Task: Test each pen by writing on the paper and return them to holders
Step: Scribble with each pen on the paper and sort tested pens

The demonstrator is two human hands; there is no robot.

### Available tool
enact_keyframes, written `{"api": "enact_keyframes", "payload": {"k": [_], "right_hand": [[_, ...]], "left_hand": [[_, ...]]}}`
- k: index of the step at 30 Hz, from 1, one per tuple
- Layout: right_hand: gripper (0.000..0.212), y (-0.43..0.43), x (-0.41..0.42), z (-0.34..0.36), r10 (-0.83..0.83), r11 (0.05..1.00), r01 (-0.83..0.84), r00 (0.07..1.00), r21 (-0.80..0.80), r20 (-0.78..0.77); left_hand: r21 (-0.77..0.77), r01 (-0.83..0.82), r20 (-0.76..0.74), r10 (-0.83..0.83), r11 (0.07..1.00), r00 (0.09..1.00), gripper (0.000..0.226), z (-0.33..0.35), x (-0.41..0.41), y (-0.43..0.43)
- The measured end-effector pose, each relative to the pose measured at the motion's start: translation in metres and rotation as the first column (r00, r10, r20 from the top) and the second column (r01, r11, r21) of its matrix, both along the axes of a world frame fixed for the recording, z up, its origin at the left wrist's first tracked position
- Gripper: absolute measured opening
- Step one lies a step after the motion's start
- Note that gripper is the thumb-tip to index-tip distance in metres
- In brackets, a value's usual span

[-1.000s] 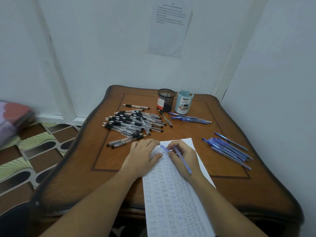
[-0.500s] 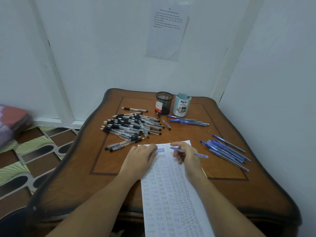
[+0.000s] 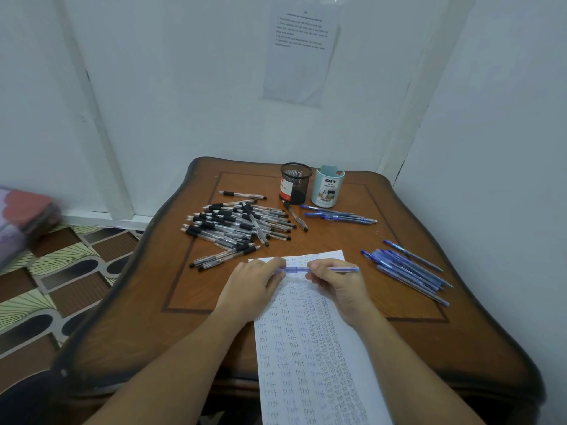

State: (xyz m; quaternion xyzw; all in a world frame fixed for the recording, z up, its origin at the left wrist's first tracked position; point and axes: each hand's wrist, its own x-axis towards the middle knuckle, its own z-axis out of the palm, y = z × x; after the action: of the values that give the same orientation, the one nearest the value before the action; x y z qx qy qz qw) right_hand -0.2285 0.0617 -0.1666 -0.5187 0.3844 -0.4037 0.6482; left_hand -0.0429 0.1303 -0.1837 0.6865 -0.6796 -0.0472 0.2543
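Both hands over paper (image 3: pixel 306 357): left hand (image 3: pixel 251 286) pinches cap end of blue pen (image 3: pixel 319 269), right hand (image 3: pixel 337 286) grips barrel.

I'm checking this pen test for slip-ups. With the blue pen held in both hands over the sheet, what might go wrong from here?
The blue pen, held by left hand and right hand, might land among the wrong loose blue pens. The paper overhangs the table edge and could slide.

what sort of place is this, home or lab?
Probably a corner of a home rather than a lab: a carved wooden table, a patterned floor, and a printed sheet taped to the plain white wall, which suggests an improvised work station.
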Motion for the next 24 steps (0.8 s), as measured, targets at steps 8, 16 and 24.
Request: {"api": "enact_keyframes", "payload": {"k": [8,16,24], "right_hand": [[0.030,-0.006,-0.001,0.003,0.049,0.999,-0.048,0.998,0.019,-0.051],[0.019,-0.006,-0.003,0.007,0.133,0.989,-0.134,0.991,0.061,0.015],[0.011,-0.009,-0.008,0.011,0.036,0.985,-0.051,0.995,0.166,0.091]], "left_hand": [[-0.051,-0.008,0.035,0.010,0.999,0.999,0.031,-0.001,0.002,-0.001],[-0.035,-0.016,-0.027,0.015,0.999,1.000,0.032,0.003,-0.001,0.001],[0.126,-0.055,-0.119,0.070,0.991,0.990,0.056,0.001,0.001,-0.001]]}}
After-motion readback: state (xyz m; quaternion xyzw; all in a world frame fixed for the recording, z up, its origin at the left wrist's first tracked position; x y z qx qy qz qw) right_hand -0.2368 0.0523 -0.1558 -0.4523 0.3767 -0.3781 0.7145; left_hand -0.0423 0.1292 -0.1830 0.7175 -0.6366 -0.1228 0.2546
